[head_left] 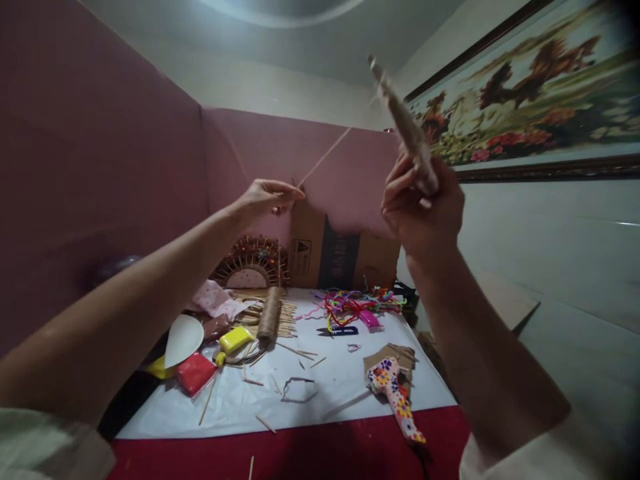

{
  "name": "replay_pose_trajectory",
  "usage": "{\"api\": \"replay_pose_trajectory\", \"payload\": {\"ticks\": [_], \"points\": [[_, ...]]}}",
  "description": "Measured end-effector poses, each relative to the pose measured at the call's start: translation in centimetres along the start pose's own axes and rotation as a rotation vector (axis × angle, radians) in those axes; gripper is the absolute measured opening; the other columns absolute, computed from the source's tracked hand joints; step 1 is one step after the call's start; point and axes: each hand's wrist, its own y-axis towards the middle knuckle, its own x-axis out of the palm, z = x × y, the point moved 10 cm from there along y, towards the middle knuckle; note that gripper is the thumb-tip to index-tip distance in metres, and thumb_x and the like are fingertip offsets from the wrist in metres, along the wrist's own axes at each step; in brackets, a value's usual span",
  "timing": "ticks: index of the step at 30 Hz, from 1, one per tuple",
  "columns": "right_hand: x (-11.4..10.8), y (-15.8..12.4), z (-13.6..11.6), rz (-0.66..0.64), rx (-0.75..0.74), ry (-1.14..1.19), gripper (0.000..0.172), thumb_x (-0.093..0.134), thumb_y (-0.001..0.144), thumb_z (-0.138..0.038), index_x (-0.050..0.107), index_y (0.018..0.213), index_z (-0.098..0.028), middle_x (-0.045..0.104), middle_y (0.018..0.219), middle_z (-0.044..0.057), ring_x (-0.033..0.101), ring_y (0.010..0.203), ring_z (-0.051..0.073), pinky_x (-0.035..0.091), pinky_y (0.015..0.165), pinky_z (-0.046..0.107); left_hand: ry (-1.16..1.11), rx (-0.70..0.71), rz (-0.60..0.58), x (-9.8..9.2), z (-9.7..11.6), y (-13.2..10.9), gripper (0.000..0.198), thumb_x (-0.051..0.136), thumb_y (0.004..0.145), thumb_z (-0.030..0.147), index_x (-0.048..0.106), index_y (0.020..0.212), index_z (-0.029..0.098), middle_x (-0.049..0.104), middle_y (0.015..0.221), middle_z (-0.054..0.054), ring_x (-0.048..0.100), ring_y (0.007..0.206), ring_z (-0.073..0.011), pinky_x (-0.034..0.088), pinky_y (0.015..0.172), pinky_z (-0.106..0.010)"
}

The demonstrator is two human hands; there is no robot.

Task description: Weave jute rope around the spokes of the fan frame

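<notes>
My left hand [270, 193] is raised above the table, its thumb and fingertips pinched on a thin pale string [325, 157]. The string slants up to the right and fades from sight near the top of the pink wall. Higher on the right, my right hand [425, 200] is closed round a long, tapering, pale-brown wrapped stick [407, 127], tilted with its thin end up and left. Motion blurs this stick, so its covering is unclear. Below my left hand, a spool of brown twine [270, 313] rests among many thin wooden sticks [287, 320].
White paper [340, 380] covers the table. On it lie yellow [237, 339] and red [196, 373] clay packs, snips [340, 331], tangled pipe cleaners [345, 307] and a flower-patterned glue gun [395, 400] on cardboard. A stick fan [250, 260] and cardboard box [310, 257] stand behind.
</notes>
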Motion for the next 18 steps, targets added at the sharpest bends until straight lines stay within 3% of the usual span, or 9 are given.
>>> {"api": "replay_pose_trajectory", "payload": {"ticks": [2,3,4,6,8,10,13,16,18], "points": [[3.3,0.8,-1.6,-0.069,-0.005,0.112,0.047,0.022,0.071,-0.031,0.025,0.027,-0.015,0.065,0.091,-0.001,0.055,0.098,0.014,0.043,0.050,0.014,0.015,0.039,0.013,-0.9,2.5,1.6,0.024,0.066,0.068,0.034,0.067,0.082,0.014,0.051,0.049,0.004,0.038,0.047,-0.0062,0.027,0.048,-0.024],[4.9,1.1,-2.5,-0.117,-0.013,0.135,0.038,-0.001,0.063,-0.028,0.006,0.029,-0.011,0.053,0.106,-0.004,0.052,0.093,0.020,0.035,0.046,0.017,0.006,0.063,-0.009,-0.9,3.7,2.2,0.023,0.065,0.070,0.032,0.066,0.083,0.014,0.050,0.048,0.005,0.037,0.047,-0.0058,0.026,0.049,-0.024],[6.6,1.2,-3.4,-0.180,-0.032,0.159,0.033,-0.007,0.059,-0.024,0.005,0.032,-0.009,0.048,0.113,-0.003,0.052,0.093,0.018,0.035,0.047,0.019,-0.016,0.087,-0.017,-1.0,4.7,2.7,0.021,0.065,0.070,0.030,0.065,0.083,0.013,0.048,0.048,0.006,0.036,0.047,-0.0054,0.026,0.050,-0.024],[9.2,1.0,-4.8,-0.300,-0.071,0.121,0.041,-0.001,0.068,-0.030,0.009,0.031,-0.013,0.050,0.111,-0.010,0.048,0.101,0.019,0.039,0.052,0.020,-0.022,0.108,-0.016,-0.9,5.9,3.0,0.018,0.065,0.071,0.027,0.065,0.081,0.013,0.045,0.045,0.007,0.035,0.046,-0.0050,0.026,0.050,-0.024],[9.9,0.6,-5.4,-0.321,-0.089,0.059,0.046,0.026,0.077,-0.034,0.033,0.033,-0.024,0.053,0.111,-0.010,0.047,0.109,0.010,0.046,0.063,0.015,-0.021,0.123,-0.010,-0.2,6.1,2.2,0.016,0.066,0.071,0.026,0.065,0.079,0.013,0.044,0.044,0.007,0.035,0.044,-0.0049,0.025,0.048,-0.023],[8.6,0.2,-5.5,-0.249,-0.119,-0.005,0.043,0.025,0.079,-0.032,0.052,0.048,-0.019,0.048,0.119,-0.006,0.053,0.103,0.009,0.045,0.066,0.015,-0.024,0.120,0.001,0.7,5.3,0.3,0.015,0.066,0.070,0.025,0.067,0.077,0.012,0.046,0.042,0.005,0.036,0.042,-0.0057,0.025,0.045,-0.023],[4.7,-1.2,-4.2,-0.114,-0.111,-0.094,0.053,0.015,0.078,-0.033,0.059,0.066,-0.007,0.055,0.111,0.001,0.061,0.081,0.010,0.043,0.060,0.016,-0.050,-0.024,0.052,2.2,1.6,-4.5,0.015,0.066,0.068,0.027,0.069,0.076,0.014,0.048,0.045,0.004,0.037,0.041,-0.0060,0.026,0.042,-0.022],[0.2,-3.7,-1.6,-0.024,-0.074,-0.216,0.026,0.040,0.076,-0.025,0.064,0.083,-0.016,0.069,0.087,0.002,0.064,0.071,0.007,0.049,0.055,0.013,-0.062,-0.165,0.012,4.6,-2.6,-10.6,0.016,0.063,0.069,0.028,0.070,0.077,0.015,0.050,0.046,0.002,0.039,0.043,-0.0072,0.030,0.042,-0.021],[-2.7,-5.7,0.3,0.020,-0.054,-0.276,0.024,0.048,0.072,-0.021,0.063,0.091,-0.017,0.070,0.082,0.002,0.064,0.063,0.009,0.050,0.048,0.015,-0.061,-0.265,-0.049,6.5,-5.5,-14.9,0.016,0.062,0.069,0.027,0.071,0.076,0.016,0.053,0.049,0.001,0.042,0.044,-0.0081,0.032,0.044,-0.022]]}}
